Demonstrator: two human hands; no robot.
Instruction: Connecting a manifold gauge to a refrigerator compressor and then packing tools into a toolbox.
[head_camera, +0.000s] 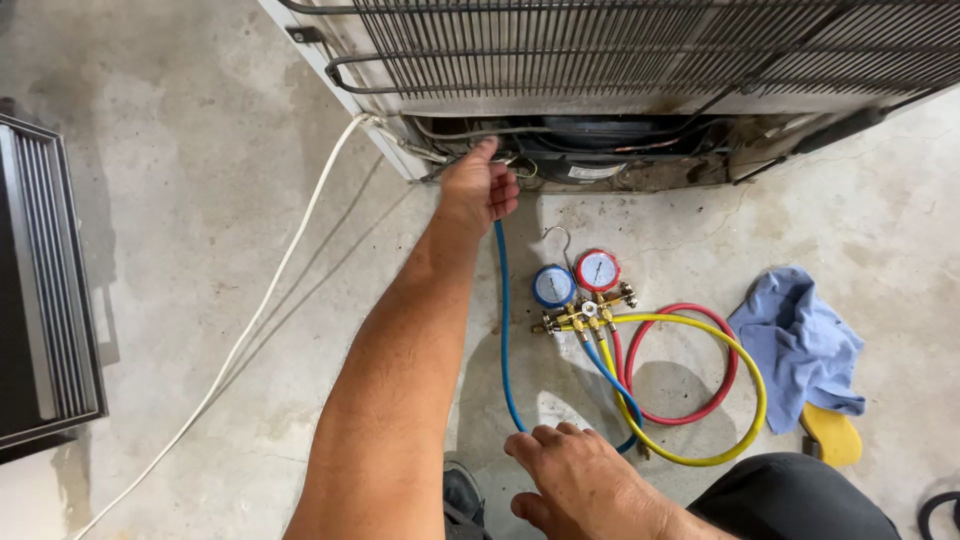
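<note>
My left hand (480, 185) reaches into the open compartment at the bottom rear of a white refrigerator (620, 100), closed on the end of a blue hose (502, 320). The hose runs down the floor from that hand and loops back to a brass manifold gauge set (588, 308) with a blue gauge (553, 286) and a red gauge (597, 270). My right hand (580, 475) hovers palm down, fingers apart, just below the hose's bend, holding nothing. The black compressor (610, 140) sits right of my left hand.
A yellow hose (752, 385) and a red hose (705, 405) coil on the concrete floor right of the gauges. A blue cloth (800, 345) and a yellow object (832, 436) lie farther right. A white cord (275, 280) trails left. A black appliance (45, 290) stands at the left edge.
</note>
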